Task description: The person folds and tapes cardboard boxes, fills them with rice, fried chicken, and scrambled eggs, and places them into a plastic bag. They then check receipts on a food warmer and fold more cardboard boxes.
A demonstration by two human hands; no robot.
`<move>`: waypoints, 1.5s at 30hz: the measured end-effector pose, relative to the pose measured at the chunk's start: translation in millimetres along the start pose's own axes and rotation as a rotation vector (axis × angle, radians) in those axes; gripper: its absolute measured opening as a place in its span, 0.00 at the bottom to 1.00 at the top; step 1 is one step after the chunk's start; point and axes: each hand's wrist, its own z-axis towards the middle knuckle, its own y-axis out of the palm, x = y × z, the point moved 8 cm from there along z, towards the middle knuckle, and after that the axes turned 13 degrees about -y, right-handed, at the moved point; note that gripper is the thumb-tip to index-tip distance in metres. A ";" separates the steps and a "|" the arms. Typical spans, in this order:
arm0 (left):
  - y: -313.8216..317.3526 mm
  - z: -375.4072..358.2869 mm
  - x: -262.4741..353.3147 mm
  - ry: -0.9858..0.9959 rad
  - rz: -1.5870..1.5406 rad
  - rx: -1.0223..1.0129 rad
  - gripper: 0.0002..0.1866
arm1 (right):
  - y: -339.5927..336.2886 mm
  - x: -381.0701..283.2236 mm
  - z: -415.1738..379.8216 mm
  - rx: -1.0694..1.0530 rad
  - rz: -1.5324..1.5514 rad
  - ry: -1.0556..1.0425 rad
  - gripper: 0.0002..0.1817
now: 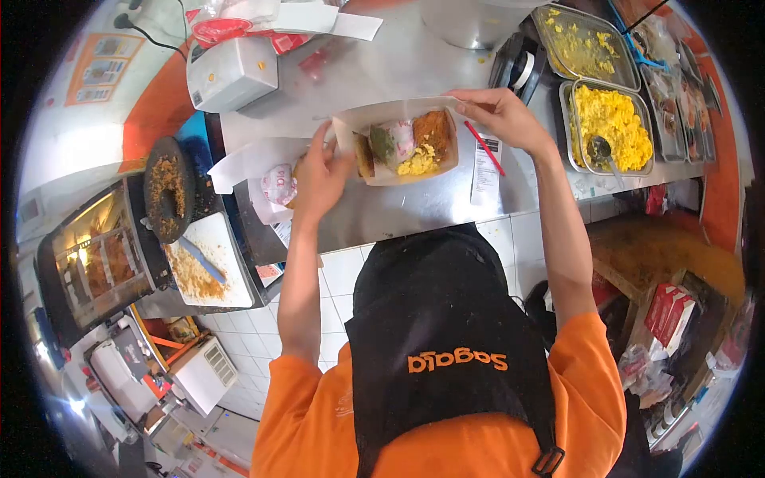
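Observation:
A paper food box is held over the steel counter near its front edge. In it lie yellow scrambled egg, a browned fried piece, something green and a pink-and-white wrapped bundle. My left hand grips the box's left end, fingers bent over the rim. My right hand pinches the upper right corner. Left of my left hand stands a second paper box with a round printed wrapped bundle in it. A red pen rests on a printed receipt just right of the held box.
At the right, a tray of scrambled egg holds a ladle; behind it is another egg tray. On the left are a stone mortar, a cutting board with a knife, and a white box-shaped device.

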 end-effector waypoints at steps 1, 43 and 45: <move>6.2 -16.5 -14.5 -0.100 -0.105 -0.038 0.31 | 1.9 -1.2 -1.0 0.002 0.008 -0.040 0.17; 18.9 -4.3 -1.7 -0.070 0.055 -0.475 0.31 | 33.8 12.1 -27.2 -0.257 0.126 -0.089 0.27; 15.6 -2.3 -17.2 -0.008 0.022 -0.470 0.30 | 37.5 12.6 -33.1 -0.249 0.173 0.010 0.28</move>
